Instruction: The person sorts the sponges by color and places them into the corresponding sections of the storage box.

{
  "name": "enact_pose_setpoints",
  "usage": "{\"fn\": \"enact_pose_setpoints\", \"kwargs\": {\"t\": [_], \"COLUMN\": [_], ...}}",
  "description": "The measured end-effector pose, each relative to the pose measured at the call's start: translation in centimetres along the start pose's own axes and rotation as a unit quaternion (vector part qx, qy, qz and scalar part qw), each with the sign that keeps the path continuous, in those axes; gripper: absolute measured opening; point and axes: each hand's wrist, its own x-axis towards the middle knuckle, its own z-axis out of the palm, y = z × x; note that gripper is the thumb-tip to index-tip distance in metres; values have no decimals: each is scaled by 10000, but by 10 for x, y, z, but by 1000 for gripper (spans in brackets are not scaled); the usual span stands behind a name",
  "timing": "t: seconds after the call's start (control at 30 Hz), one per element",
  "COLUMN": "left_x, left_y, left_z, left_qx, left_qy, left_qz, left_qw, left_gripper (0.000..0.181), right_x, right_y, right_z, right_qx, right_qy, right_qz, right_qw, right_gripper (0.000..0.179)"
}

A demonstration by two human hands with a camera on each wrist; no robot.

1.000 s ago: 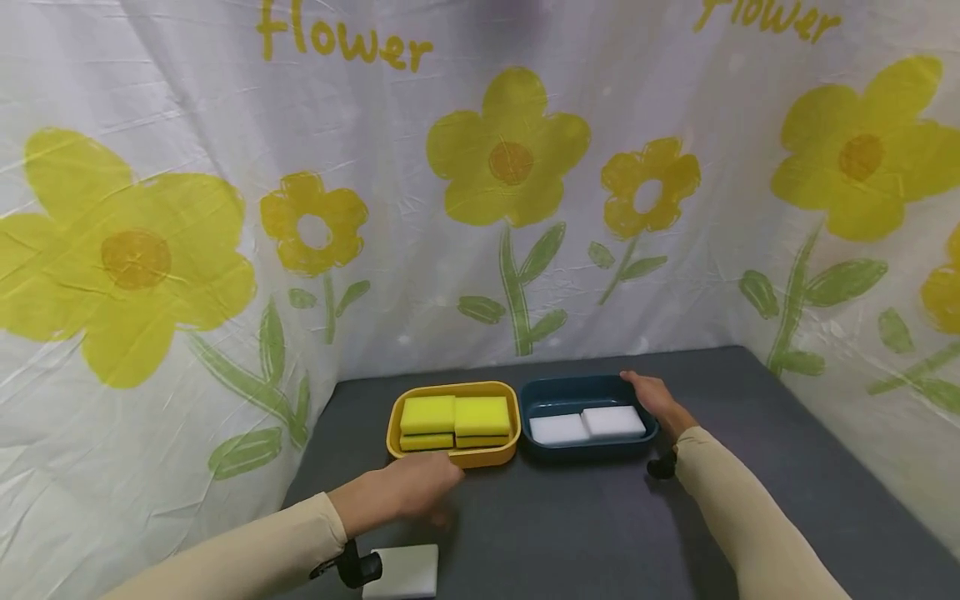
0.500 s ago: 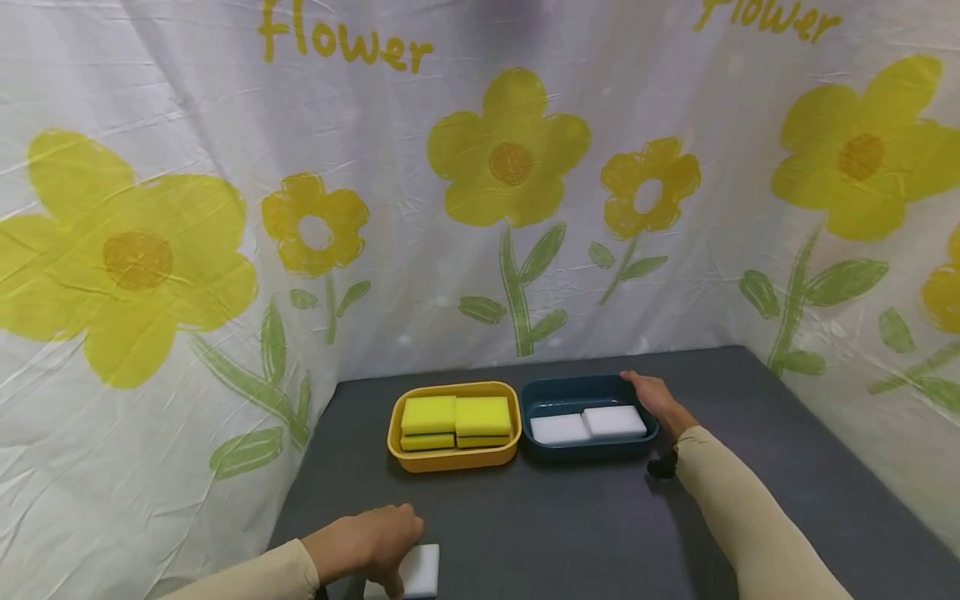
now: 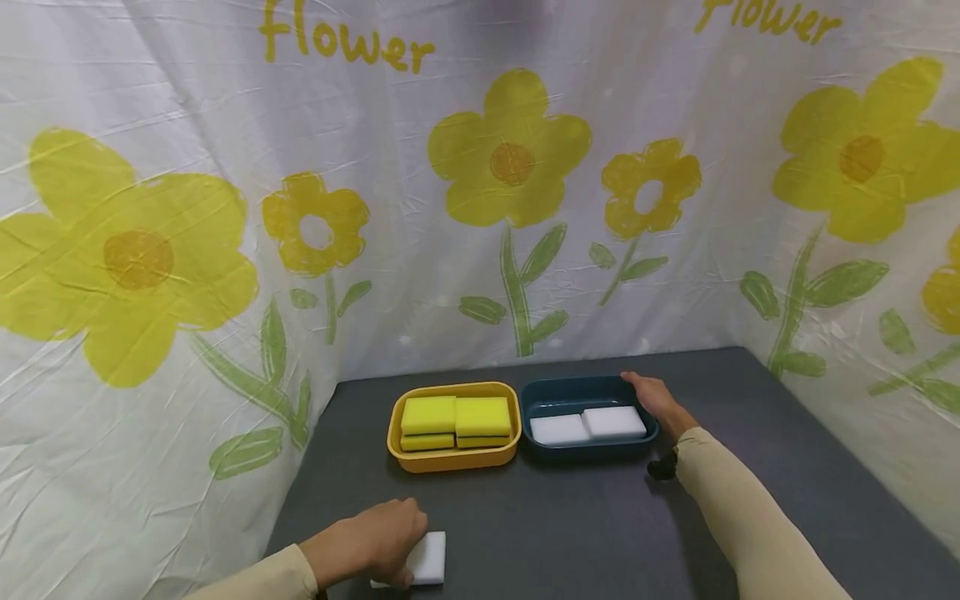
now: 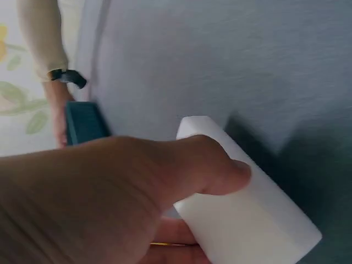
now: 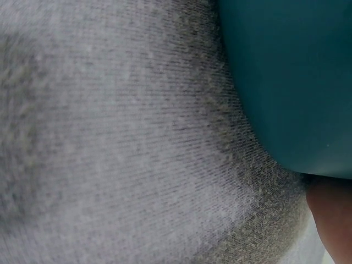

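My left hand (image 3: 372, 537) holds a white sponge block (image 3: 430, 558) low over the near left of the dark tabletop. In the left wrist view the thumb lies across one face of the white sponge (image 4: 236, 225), with fingers behind it; the block is tilted. My right hand (image 3: 662, 404) grips the right end of a blue tray (image 3: 588, 451), its fingertips at the far corner of the rim. Two white sponges (image 3: 613, 422) lie side by side in that tray. The right wrist view shows the tray's outer wall (image 5: 297, 82) and part of a finger (image 5: 333, 214).
Left of the blue tray, close beside it, stands a yellow tray (image 3: 453, 461) with several yellow sponges (image 3: 429, 415) stacked in two layers. A white curtain (image 3: 405, 308) printed with yellow flowers hangs behind the grey tabletop (image 3: 540, 525) and along both sides.
My left hand has come back from in front of the yellow tray to the white sponge and taken hold of it; the sponge has shifted slightly. My right hand and both trays have stayed put.
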Motion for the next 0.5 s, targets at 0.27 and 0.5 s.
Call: {"fn": "enact_pose_setpoints", "kwargs": {"t": [0.27,0.5], "left_x": [18,52], "left_y": [17,44], "left_z": [-50,-81], "left_qx": [315,350], "left_qy": [1083,1894], "left_qz": [964,843], "left_qw": [9889,9776], "left_gripper": [43,56], "right_x": [-3,-2], "right_y": [-2,0], "right_z": [-2,-1], "right_qx": [117,127], "right_qy": [-97,17], "right_qz": [20,-15], "right_qw": [9999,9999], "right_gripper": [80,77]}}
